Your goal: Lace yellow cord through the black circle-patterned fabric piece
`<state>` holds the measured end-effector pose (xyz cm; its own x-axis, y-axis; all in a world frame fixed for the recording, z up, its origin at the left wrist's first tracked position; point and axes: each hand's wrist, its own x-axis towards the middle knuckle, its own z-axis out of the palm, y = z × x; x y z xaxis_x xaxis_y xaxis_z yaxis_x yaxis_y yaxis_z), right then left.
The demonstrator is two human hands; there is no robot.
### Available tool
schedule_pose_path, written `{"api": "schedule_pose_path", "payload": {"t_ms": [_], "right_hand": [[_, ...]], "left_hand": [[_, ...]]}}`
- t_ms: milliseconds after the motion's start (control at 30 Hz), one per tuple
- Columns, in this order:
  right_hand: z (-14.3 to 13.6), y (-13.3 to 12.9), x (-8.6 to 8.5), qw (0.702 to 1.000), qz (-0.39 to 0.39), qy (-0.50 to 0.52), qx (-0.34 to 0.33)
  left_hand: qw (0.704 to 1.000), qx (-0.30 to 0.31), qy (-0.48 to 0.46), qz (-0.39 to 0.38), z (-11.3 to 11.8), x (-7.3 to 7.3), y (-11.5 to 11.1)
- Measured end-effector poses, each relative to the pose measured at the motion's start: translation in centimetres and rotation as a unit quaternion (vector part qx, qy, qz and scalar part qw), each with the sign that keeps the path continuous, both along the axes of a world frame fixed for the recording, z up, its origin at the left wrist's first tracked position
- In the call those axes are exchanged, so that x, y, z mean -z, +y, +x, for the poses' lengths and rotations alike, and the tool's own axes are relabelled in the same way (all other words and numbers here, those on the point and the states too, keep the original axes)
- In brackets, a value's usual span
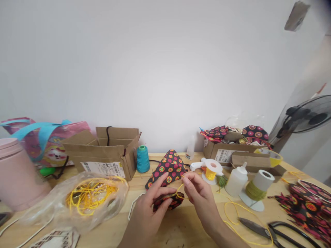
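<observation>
Cord (177, 191) looped at cloth (176, 203)

The cloth is black, printed with pink, yellow and orange rounds, bunched low and partly covered by the left hand (152, 205) gripping it. The cord, thin and yellow, bends in a slack loop at its far edge, pinched in the right hand (200, 193). A peak (170, 164) of matching print rises behind; any join is hidden.

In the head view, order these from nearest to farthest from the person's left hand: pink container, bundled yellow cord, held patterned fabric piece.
1. Held patterned fabric piece: in the left hand's grip, touching it.
2. Bundled yellow cord: on the table, to the hand's left.
3. Pink container: beyond the cord, at the far left.
</observation>
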<state>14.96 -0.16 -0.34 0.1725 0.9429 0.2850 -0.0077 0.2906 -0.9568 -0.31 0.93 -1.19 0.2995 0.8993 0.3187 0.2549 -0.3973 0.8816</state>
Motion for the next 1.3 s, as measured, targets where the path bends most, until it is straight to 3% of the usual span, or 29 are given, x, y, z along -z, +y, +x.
{"api": "schedule_pose_path", "payload": {"t_ms": [367, 633, 1000, 1133, 1300], "right_hand": [[0.5, 0.4, 0.4, 0.997, 0.039, 0.001, 0.072], [1.3, 0.3, -0.1, 0.985, 0.099, -0.014, 0.143], [1.8, 0.3, -0.8, 0.975, 0.144, 0.065, 0.158], [2.1, 0.6, -1.0, 0.975, 0.119, 0.093, 0.161], [2.3, 1.3, -0.7, 0.987, 0.037, 0.058, 0.146]], "left_hand": [[0.996, -0.031, 0.039, 0.067, -0.5, -0.3, 0.7], [0.999, -0.026, 0.032, 0.016, -0.6, -0.6, 0.7], [0.993, 0.004, 0.096, 0.063, -0.9, -2.0, 0.8], [0.993, 0.008, 0.091, 0.07, -1.0, -2.1, 1.0], [0.996, -0.004, 0.069, 0.048, -1.2, -1.6, 1.4]]}}
